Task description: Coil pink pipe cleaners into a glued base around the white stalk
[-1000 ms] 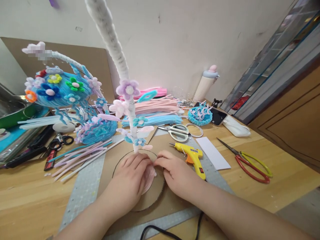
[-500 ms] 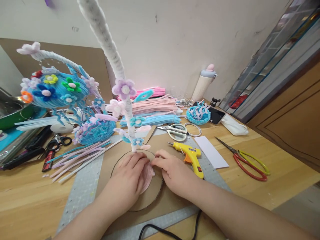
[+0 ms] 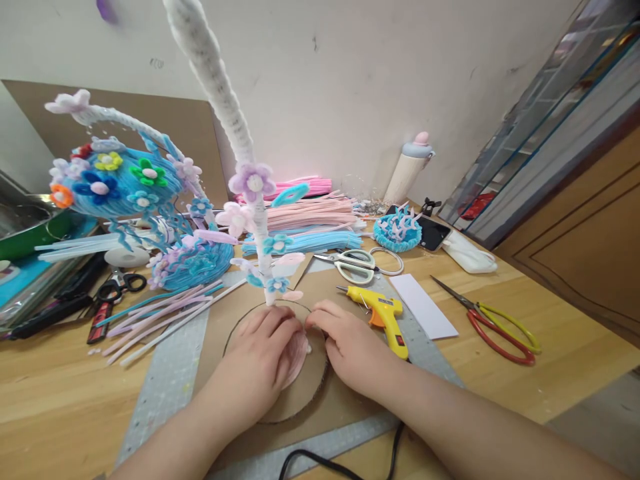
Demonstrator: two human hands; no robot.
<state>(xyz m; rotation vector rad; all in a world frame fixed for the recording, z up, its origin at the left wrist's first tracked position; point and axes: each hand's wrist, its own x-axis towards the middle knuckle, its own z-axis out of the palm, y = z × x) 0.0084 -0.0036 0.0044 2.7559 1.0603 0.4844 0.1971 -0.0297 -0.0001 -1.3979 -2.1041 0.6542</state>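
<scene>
My left hand (image 3: pixel 260 353) lies over a pink fuzzy piece (image 3: pixel 298 357) on a round cardboard disc (image 3: pixel 295 407), its fingers bent together and pressing on it at the foot of a white stem. The white stem (image 3: pixel 260 233) stands upright, bearing purple, pink and blue flowers. Beside it, my right hand (image 3: pixel 347 340) has its fingers curled at the right edge of the pink piece; what its fingertips pinch is too small to make out. The disc rests on a larger cardboard sheet (image 3: pixel 345 413).
A yellow glue gun (image 3: pixel 383 312) lies right of my right hand, with white-handled scissors (image 3: pixel 355 267) behind and red-and-yellow scissors (image 3: pixel 500 330) farther right. A blue flowered model (image 3: pixel 190 263) and loose pipe cleaners (image 3: pixel 155 327) are on the left.
The view has shifted slightly, so the stem and the model on the left appear a little farther right and lower. Both hands stay in nearly the same place on the disc.
</scene>
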